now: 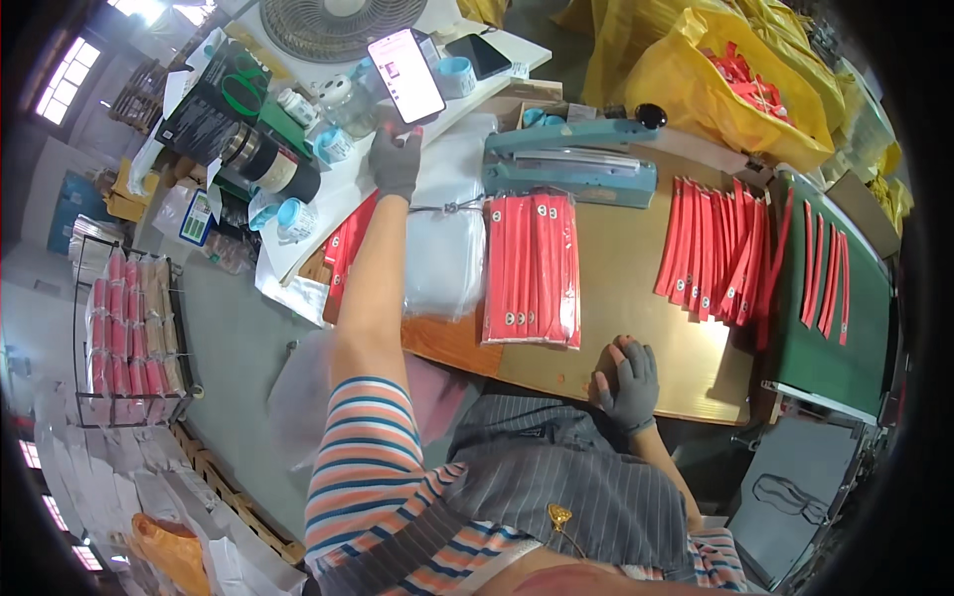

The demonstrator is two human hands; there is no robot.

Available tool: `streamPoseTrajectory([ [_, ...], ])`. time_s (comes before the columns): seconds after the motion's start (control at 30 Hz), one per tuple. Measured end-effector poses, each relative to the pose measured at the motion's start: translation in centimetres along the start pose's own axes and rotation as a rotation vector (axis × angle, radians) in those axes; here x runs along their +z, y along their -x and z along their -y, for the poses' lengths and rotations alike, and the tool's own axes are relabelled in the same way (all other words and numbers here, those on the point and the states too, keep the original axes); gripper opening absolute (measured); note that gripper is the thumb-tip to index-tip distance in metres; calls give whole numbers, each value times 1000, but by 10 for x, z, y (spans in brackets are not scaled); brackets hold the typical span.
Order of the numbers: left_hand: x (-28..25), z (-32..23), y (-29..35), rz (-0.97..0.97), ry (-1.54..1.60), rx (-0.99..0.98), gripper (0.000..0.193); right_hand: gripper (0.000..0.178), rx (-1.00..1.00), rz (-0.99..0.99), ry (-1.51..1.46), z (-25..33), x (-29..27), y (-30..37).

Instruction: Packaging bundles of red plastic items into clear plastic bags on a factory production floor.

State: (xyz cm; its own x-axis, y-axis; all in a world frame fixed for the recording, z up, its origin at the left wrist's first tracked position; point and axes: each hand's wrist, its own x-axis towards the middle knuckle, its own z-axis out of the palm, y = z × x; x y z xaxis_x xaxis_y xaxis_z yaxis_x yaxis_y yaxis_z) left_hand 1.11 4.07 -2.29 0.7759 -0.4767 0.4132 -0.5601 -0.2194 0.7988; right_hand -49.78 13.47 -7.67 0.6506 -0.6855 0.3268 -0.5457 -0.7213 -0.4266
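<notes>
My left hand (pixel 396 161), in a grey fingerless glove, reaches out to a lit smartphone (pixel 407 77) at the far edge of the work area. Its thumb and a blurred fingertip are apart just below the phone's lower edge; whether they touch it is unclear. My right hand (pixel 630 385), gloved the same way, lies on the near edge of the tan tabletop (pixel 616 268) with its fingers spread and nothing in them. Between the hands is a clear bag of red strips (pixel 532 268). Left of it lies a stack of clear plastic bags (pixel 444 263).
A blue-green bag sealer (pixel 568 164) stands behind the bagged strips. Loose red strips (pixel 711 248) lie at the right, beside a green board (pixel 840 298) with several more. A fan (pixel 338 22), a tumbler (pixel 268 164) and a yellow sack (pixel 735 89) stand at the back.
</notes>
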Motion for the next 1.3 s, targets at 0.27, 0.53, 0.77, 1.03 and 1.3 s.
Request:
streamPoseTrajectory([
  [0.27, 31, -22, -17, -29, -44, 31, 51, 45, 58, 54, -13, 0, -3, -2],
  [0.53, 33, 14, -30, -154, 227, -6, 45, 46, 52, 63, -4, 2, -2, -5],
  [0.77, 37, -8, -19, -92, 57, 65, 50, 44, 56, 48, -8, 3, -3, -6],
  [1.03, 36, -30, -16, -133, -158, -17, 64, 44, 60, 55, -1, 1, -3, -5],
  [1.3, 41, -18, -17, -161, -89, 20, 62, 44, 62, 56, -3, 2, -2, -4],
])
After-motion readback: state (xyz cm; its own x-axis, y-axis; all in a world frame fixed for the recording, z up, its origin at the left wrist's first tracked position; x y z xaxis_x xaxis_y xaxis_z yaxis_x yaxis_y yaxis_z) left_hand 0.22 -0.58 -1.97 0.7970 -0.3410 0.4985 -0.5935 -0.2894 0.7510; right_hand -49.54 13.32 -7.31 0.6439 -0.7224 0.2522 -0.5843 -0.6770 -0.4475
